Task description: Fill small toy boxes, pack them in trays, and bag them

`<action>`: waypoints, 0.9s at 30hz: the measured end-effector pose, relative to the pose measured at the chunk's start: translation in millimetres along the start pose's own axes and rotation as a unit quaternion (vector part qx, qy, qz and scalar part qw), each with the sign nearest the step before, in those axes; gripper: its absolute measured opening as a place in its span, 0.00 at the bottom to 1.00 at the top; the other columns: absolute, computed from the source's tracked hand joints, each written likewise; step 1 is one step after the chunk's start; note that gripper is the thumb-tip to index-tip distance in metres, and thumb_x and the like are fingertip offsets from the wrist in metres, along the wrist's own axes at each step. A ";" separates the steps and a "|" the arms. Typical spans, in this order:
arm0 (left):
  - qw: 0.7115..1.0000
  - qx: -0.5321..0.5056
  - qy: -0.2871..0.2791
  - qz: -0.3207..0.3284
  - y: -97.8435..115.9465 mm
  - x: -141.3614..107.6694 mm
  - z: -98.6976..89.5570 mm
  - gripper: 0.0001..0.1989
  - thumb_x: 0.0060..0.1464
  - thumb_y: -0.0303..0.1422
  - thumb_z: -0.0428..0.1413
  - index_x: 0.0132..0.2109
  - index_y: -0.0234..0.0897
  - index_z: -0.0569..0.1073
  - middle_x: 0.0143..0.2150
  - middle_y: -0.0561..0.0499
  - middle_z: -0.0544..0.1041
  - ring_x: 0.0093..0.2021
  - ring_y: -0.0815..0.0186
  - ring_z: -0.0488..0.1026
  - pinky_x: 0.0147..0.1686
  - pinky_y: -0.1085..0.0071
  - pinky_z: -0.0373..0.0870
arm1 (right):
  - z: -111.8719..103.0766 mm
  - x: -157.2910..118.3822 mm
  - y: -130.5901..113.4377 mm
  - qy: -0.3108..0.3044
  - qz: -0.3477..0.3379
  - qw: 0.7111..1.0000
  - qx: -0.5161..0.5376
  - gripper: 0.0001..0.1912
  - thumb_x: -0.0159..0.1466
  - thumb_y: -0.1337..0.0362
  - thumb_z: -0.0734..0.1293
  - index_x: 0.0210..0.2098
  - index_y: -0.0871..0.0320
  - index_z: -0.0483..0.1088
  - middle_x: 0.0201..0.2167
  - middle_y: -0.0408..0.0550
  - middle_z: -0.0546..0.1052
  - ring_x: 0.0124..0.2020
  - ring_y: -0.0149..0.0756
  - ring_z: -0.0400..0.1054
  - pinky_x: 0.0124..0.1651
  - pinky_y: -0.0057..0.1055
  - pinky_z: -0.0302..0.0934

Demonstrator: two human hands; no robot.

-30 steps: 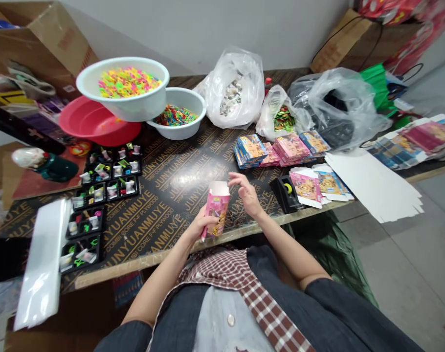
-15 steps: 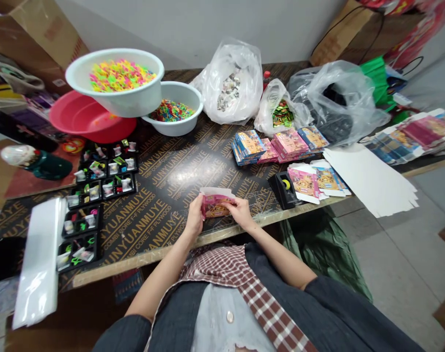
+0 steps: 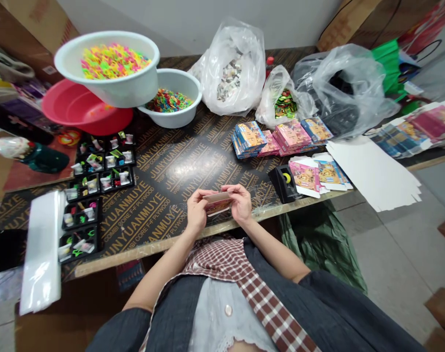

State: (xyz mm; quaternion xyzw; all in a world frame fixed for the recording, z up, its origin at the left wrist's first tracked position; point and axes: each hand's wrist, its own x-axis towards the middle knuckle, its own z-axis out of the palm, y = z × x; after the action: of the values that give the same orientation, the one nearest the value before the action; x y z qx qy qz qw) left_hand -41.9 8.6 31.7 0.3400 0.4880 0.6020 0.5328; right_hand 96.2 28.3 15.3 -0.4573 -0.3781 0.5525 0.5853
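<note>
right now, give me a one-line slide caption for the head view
Left hand and right hand grip a printed carton at a plywood worktable, black compartment trays at left.

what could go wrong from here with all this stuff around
The pink carton, pinched between the left hand and right hand, might crease if squeezed hard. The large pale bowl, seemingly propped on the red basin, could tip and spill its pieces. The white sheets, overhanging the table, might slide off.

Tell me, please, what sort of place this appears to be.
It looks like a small packing workshop, judging by the black compartment trays of small items, the large pale tub heaped with colourful pieces, and the stacked printed cartons.
</note>
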 end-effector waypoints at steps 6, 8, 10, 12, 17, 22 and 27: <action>0.994 0.071 -0.003 0.084 -4.4 -8.3 -1.8 0.09 0.49 0.38 0.62 0.31 0.37 0.76 0.35 0.48 0.83 0.39 0.61 0.79 0.51 0.60 0.73 | -4.9 -7.8 2.2 -0.006 -0.095 0.994 -0.057 0.09 0.59 0.56 0.72 0.30 0.55 0.75 0.36 0.48 0.83 0.40 0.41 0.77 0.49 0.40 0.70; 0.993 0.095 -0.018 0.074 -3.6 -8.4 -7.4 0.13 0.51 0.40 0.63 0.40 0.37 0.76 0.38 0.47 0.83 0.40 0.61 0.81 0.46 0.62 0.76 | -8.0 -10.0 -1.1 -0.024 -0.114 0.988 -0.099 0.07 0.61 0.58 0.72 0.35 0.54 0.77 0.37 0.47 0.83 0.39 0.39 0.78 0.47 0.38 0.72; 0.990 0.114 -0.044 0.072 -3.8 -7.9 -13.2 0.16 0.53 0.41 0.62 0.45 0.37 0.73 0.40 0.46 0.83 0.41 0.60 0.82 0.42 0.63 0.78 | -11.1 -10.5 -4.6 -0.041 -0.128 0.981 -0.138 0.06 0.62 0.59 0.71 0.37 0.54 0.77 0.36 0.47 0.83 0.39 0.39 0.78 0.45 0.36 0.73; 0.978 0.163 -0.064 0.115 -6.1 -7.5 -20.3 0.12 0.57 0.40 0.60 0.43 0.37 0.73 0.42 0.44 0.83 0.44 0.59 0.82 0.46 0.60 0.78 | -15.5 -9.2 -6.8 -0.064 -0.146 0.972 -0.174 0.06 0.64 0.59 0.70 0.35 0.54 0.78 0.36 0.48 0.83 0.39 0.39 0.79 0.46 0.37 0.73; 0.871 0.324 -0.135 0.344 -17.5 -8.3 -47.4 0.07 0.63 0.35 0.55 0.42 0.38 0.75 0.47 0.45 0.83 0.51 0.59 0.80 0.59 0.50 0.72 | -36.4 -0.3 -2.2 -0.183 -0.241 0.917 -0.261 0.08 0.67 0.59 0.68 0.36 0.54 0.78 0.42 0.51 0.83 0.44 0.40 0.79 0.51 0.41 0.72; 0.787 0.406 -0.160 0.437 -18.1 -6.3 -53.7 0.03 0.62 0.31 0.55 0.41 0.38 0.74 0.47 0.46 0.82 0.51 0.61 0.79 0.57 0.52 0.74 | -48.1 0.2 5.3 -0.263 -0.337 0.834 -0.348 0.09 0.68 0.60 0.65 0.41 0.53 0.78 0.50 0.53 0.81 0.56 0.44 0.72 0.55 0.47 0.70; 0.757 0.480 -0.182 0.403 -4.2 2.6 -31.4 0.07 0.64 0.33 0.53 0.40 0.37 0.73 0.40 0.46 0.81 0.38 0.65 0.79 0.42 0.69 0.76 | -84.1 -1.9 -20.8 -0.135 -0.314 0.828 -0.444 0.18 0.65 0.54 0.68 0.52 0.53 0.75 0.57 0.56 0.74 0.58 0.48 0.68 0.60 0.50 0.63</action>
State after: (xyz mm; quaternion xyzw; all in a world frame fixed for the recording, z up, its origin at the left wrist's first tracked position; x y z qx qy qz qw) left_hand -70.3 3.9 18.2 0.8198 0.4246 0.3743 0.0866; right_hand 182.0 17.1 10.4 -0.4453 -0.7813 0.1677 0.4040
